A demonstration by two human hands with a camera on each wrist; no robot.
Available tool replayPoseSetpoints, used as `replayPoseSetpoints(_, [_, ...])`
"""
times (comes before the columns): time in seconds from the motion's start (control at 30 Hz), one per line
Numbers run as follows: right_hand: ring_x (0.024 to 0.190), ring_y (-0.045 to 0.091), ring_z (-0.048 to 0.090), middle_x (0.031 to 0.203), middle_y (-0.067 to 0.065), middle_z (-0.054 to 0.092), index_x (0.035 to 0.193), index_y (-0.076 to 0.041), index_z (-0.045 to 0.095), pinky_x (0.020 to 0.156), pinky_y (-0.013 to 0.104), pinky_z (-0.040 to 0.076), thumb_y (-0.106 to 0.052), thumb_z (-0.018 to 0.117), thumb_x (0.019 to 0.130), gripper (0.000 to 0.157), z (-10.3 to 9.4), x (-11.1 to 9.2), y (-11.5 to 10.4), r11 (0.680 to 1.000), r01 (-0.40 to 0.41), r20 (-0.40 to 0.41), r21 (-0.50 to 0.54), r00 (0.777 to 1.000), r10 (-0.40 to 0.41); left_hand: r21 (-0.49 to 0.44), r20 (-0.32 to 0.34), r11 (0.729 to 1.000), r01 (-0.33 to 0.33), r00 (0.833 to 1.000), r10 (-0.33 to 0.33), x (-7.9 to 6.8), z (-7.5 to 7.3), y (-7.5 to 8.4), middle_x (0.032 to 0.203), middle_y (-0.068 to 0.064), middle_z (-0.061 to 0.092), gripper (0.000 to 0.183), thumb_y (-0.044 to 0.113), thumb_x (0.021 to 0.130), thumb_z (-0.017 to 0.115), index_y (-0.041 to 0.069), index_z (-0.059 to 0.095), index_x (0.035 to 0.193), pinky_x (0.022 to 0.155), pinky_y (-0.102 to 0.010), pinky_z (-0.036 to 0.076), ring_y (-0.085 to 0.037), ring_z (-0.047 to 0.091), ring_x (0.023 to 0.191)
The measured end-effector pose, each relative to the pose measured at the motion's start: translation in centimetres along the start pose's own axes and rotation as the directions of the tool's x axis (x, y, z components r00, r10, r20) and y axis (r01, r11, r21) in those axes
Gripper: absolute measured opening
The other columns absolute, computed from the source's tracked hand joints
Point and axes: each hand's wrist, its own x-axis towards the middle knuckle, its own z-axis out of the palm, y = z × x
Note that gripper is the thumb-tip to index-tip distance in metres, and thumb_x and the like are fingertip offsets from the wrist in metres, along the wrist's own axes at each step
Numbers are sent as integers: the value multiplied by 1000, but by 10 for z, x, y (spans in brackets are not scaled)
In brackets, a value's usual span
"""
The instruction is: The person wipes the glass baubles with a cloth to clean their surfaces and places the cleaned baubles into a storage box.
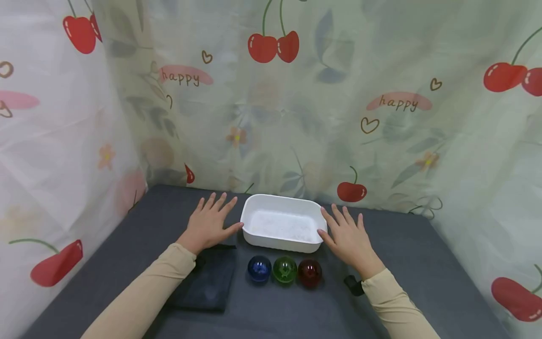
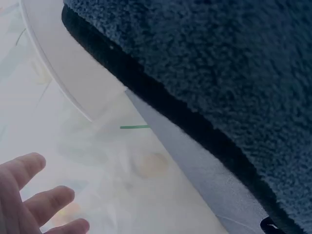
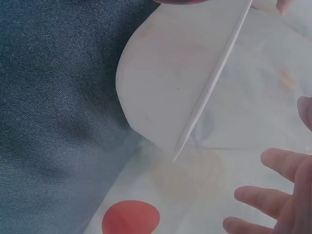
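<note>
A white rectangular tray (image 1: 282, 245) with rounded corners stands toward the back of the dark table. My left hand (image 1: 210, 222) is spread beside its left end, the thumb tip right at the rim. On the opposite side my right hand (image 1: 348, 235) has straight fingers, with thumb and index tips overlapping the tray's right end. Both hands hold nothing. In front of the tray, a blue ball (image 1: 259, 269), a green ball (image 1: 285, 270) and a dark red ball (image 1: 310, 273) lie in a row, all glossy and see-through. The right wrist view shows the tray's side (image 3: 151, 73) close up.
A folded dark cloth (image 1: 207, 282) lies under my left forearm; its fuzzy surface (image 2: 219, 73) fills much of the left wrist view. A small black object (image 1: 353, 285) sits by my right wrist. Cherry-printed curtains (image 1: 271, 117) enclose the dark tabletop (image 1: 271, 315) at the back and sides.
</note>
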Motion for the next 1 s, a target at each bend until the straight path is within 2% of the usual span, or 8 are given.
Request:
replayPoseSetpoints(0.17, [132,43,43,145,21,46,147,-13,43,105,68,29,-44,54,96,61,-1,-2,1,1000,6,27,20,1000,-7,-14,25,1000,-12,1000,12,2,-4,3,155,-15,33,78,68,91,42,21,31,153,117,-57,17,-40,24,144])
replayPoseSetpoints(0.3, [116,36,59,131,19,59,138,-9,53,93,55,48,-39,57,96,52,-5,-4,1,998,0,72,66,997,-4,-59,53,998,-9,999,12,2,-7,6,142,-16,51,63,53,94,52,16,47,145,110,-55,33,-38,42,135])
replayPoseSetpoints(0.37, [109,32,63,126,16,63,133,-9,58,85,51,53,-36,59,95,47,-7,-4,0,996,-20,107,87,994,11,-83,78,997,7,997,0,3,-8,7,137,-14,56,55,47,95,55,15,53,140,103,-54,42,-35,51,128])
replayPoseSetpoints(0.53, [101,27,67,119,12,67,125,-12,64,76,47,56,-33,62,93,38,-9,-6,0,993,-55,163,101,986,38,-112,138,993,47,990,-31,2,-10,10,129,-9,63,46,44,95,56,17,60,133,88,-50,52,-29,61,114])
replayPoseSetpoints(0.8, [89,19,68,109,5,71,122,-16,66,64,37,54,-32,64,93,33,-15,-12,0,986,-49,172,158,985,22,-111,150,993,26,989,-9,-5,-21,9,121,-7,67,43,43,95,58,16,63,129,80,-46,55,-24,66,103])
replayPoseSetpoints(1.0, [98,21,68,114,5,70,123,-15,65,75,41,55,-29,65,92,34,-25,-20,-9,965,-6,125,261,992,-28,-138,130,990,-16,991,34,-20,-35,10,124,-7,65,42,40,95,59,16,63,129,85,-46,54,-24,64,108])
